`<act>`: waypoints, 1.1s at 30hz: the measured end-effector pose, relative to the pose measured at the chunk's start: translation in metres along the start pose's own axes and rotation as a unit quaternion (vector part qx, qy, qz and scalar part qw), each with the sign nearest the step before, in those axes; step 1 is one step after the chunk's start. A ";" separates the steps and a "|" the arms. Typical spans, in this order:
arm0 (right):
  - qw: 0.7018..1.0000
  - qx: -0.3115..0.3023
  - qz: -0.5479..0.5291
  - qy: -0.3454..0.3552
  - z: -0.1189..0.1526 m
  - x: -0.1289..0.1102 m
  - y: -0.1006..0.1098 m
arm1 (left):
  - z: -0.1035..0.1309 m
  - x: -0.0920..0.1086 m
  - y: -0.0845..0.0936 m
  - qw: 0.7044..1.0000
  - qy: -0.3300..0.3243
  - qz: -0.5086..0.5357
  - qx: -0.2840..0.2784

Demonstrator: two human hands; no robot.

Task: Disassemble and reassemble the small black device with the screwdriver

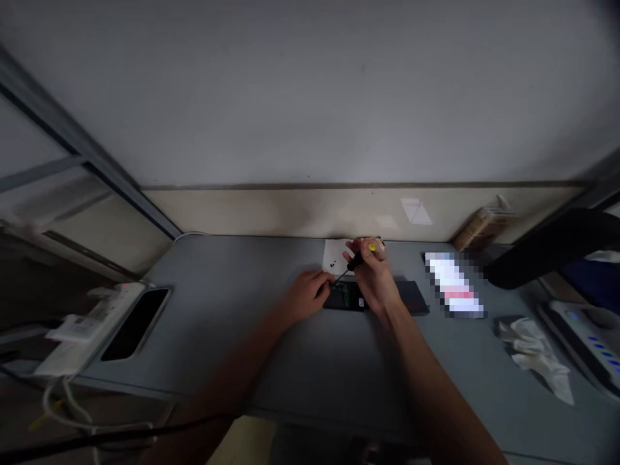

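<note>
My right hand (376, 279) is closed around a screwdriver (355, 261) with a black handle and a yellow end cap. The screwdriver's thin shaft slants down to the left, its tip by the upper left of an opened black device (356, 300) with a green circuit board (345, 292) showing. At the device's left end, my left hand (306, 296) has its fingers bent and pressed on the edge near the tip. Behind lies a white sheet (332, 253) with several tiny black pieces on it. A dark flat panel (413, 297) lies right of the device, partly behind my right wrist.
On the right of the grey table (217, 290) are a lit, blurred-out screen (454, 284), crumpled tissue (535, 355), a carton (482, 227) and a grey device with buttons (588, 342). At left, a phone (136, 324) lies beside a white power strip (92, 329) with cables.
</note>
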State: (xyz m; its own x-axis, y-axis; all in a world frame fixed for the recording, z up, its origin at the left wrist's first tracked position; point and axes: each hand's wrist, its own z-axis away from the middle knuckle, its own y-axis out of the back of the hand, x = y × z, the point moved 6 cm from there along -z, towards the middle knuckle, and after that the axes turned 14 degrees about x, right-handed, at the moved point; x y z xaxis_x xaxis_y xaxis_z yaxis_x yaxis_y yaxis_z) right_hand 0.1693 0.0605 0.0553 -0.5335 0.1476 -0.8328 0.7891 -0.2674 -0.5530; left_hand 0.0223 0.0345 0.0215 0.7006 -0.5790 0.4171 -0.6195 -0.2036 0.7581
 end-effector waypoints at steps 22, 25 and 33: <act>0.717 -0.186 0.592 0.318 0.036 -0.090 0.044 | 0.007 0.001 0.019 0.985 0.084 0.104 -0.106; 0.621 -0.268 0.710 0.196 0.036 -0.074 0.080 | 0.010 -0.003 0.019 0.976 0.105 0.125 -0.143; 0.667 -0.251 0.698 0.070 0.011 -0.083 0.079 | 0.008 0.000 0.014 0.980 0.088 0.137 -0.112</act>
State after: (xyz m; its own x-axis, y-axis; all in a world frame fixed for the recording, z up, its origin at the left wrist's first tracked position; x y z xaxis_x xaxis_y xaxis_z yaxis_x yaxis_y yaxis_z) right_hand 0.2727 0.0162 0.0808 0.8340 0.1851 -0.5198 0.5082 0.1092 0.8543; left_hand 0.0109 0.0251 0.0283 0.5814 -0.4382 0.6856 -0.7133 0.1309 0.6886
